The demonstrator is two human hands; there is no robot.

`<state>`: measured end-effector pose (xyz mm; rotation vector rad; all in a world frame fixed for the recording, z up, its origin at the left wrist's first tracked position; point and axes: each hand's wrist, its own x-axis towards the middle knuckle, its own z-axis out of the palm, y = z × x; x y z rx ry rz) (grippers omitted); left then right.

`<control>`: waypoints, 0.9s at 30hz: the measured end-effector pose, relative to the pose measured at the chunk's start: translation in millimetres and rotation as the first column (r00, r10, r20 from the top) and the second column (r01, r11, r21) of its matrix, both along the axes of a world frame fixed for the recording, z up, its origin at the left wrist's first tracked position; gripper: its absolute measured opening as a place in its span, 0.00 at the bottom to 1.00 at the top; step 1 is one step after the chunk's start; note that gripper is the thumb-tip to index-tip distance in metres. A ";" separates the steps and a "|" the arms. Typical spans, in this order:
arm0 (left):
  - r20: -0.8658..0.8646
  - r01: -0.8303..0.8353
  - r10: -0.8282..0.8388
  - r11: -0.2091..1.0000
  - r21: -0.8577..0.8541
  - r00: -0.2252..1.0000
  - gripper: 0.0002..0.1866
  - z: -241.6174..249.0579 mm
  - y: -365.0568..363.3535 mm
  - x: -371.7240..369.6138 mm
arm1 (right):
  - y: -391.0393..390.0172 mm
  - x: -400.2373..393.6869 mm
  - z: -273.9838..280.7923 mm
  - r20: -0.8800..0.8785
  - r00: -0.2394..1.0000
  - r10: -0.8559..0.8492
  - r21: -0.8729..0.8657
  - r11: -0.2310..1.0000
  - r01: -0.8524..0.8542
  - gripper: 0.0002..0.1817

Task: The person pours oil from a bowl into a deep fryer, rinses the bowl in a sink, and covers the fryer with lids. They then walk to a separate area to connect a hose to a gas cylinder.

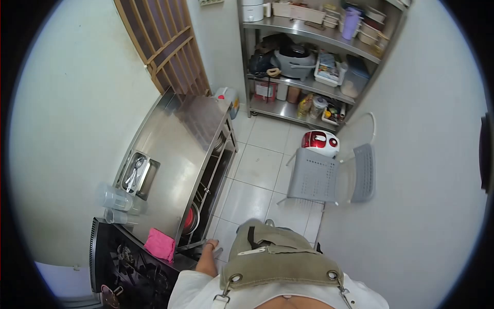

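My left arm reaches down from the white sleeve at the bottom of the head view. My left hand point(212, 242) is small and foreshortened beside the lower front end of the steel table point(167, 149); its fingers are too unclear to read, and nothing can be made out in it. Close by, to its left, a pink cloth point(160, 244) hangs at the table's corner. A red and steel round item point(191, 218) sits on the shelf under the tabletop. I wear an olive apron point(278, 262). My right hand is out of view.
A black stove point(121, 262) adjoins the table. Clear plastic containers point(117, 198) and a steel tray with utensils point(143, 180) are on the tabletop. A grey chair point(314, 175) and a red-white appliance point(320, 142) stand right, with loaded steel shelving point(309, 85) behind.
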<state>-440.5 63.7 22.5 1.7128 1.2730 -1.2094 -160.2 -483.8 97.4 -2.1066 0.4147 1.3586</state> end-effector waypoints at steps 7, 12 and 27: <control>0.524 -0.833 0.768 0.523 -0.181 0.368 0.14 48.6 37.2 100.6 | 111.9 299.1 6.4 0.448 0.893 0.048 0.019 0.998 -0.064 0.12; 0.288 -0.886 0.901 0.397 -0.240 0.326 0.15 40.0 54.5 192.6 | 245.7 476.2 53.2 0.866 0.475 -0.155 0.198 0.979 -0.042 0.12; 0.238 -0.872 0.971 0.095 -0.480 -0.025 0.17 67.0 243.7 448.3 | 531.6 855.3 435.7 0.883 -0.326 -0.339 0.297 0.939 -0.171 0.23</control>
